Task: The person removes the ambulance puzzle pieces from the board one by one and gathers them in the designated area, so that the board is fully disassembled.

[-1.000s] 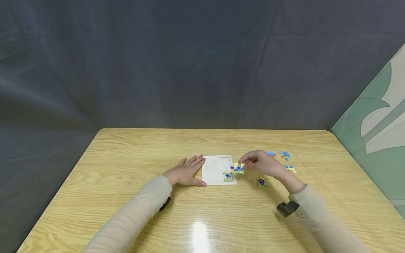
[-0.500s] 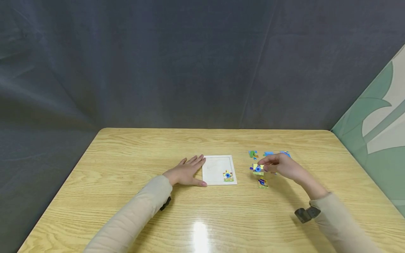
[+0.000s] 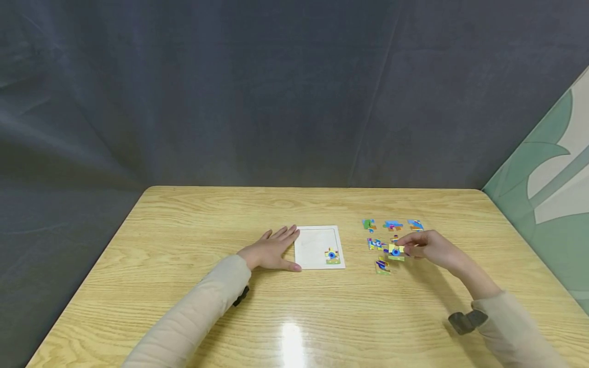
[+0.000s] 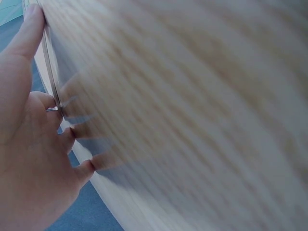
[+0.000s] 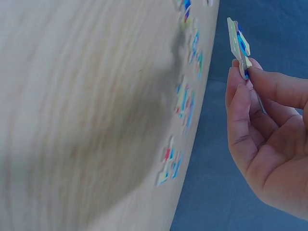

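Observation:
My right hand point(image 3: 432, 248) pinches a puzzle piece point(image 3: 396, 251) with a blue wheel on yellow and green; the right wrist view shows this piece point(image 5: 239, 43) held up off the table between thumb and fingertips. At the left edge of a white puzzle tray point(image 3: 313, 250), my left hand point(image 3: 269, 251) rests with fingers spread, thumb and fingertips right at the tray's rim. One wheel piece point(image 3: 332, 255) sits in the tray's lower right corner. Below the held piece lies another puzzle piece point(image 3: 382, 266) with dark blue and yellow on it.
Several loose pieces lie right of the tray, among them a green one point(image 3: 369, 225), a blue one point(image 3: 393, 225), a corner one point(image 3: 415, 225) and one with eyes point(image 3: 376, 244). The right hand partly covers others. A dark curtain point(image 3: 294, 92) hangs behind the wooden table point(image 3: 207, 214).
My right hand has moved right, away from the tray, carrying the wheel puzzle piece over the loose pieces. My left hand has stayed at the tray's edge.

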Demonstrator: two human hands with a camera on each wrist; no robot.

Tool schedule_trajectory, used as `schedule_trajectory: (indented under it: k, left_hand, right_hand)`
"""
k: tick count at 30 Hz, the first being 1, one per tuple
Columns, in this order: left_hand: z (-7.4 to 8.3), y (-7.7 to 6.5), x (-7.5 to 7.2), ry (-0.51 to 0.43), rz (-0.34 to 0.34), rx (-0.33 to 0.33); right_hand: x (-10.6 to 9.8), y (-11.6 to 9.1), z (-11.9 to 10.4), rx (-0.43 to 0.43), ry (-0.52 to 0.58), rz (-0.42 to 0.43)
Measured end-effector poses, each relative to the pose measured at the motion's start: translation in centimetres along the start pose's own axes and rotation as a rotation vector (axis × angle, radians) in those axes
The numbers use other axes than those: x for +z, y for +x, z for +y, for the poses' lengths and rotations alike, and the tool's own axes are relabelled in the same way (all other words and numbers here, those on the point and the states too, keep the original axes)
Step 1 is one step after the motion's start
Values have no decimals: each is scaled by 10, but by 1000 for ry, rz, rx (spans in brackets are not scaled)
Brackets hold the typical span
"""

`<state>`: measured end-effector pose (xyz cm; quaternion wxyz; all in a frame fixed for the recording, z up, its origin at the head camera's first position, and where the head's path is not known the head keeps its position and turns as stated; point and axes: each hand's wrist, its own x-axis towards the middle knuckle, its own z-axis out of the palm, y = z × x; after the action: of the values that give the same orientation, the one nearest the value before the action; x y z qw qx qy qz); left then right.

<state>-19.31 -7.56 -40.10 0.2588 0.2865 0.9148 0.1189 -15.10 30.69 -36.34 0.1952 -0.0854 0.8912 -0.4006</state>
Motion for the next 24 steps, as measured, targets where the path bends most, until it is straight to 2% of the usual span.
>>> schedule_trajectory:
  k: [19, 24]
  left_hand:
    - [1, 0, 0, 1, -2, -6]
    - [0, 0, 0, 3, 0, -10]
  right_hand:
    - [-3, -7, 26, 29, 63, -60]
    - [-5, -8, 30, 35, 48, -81]
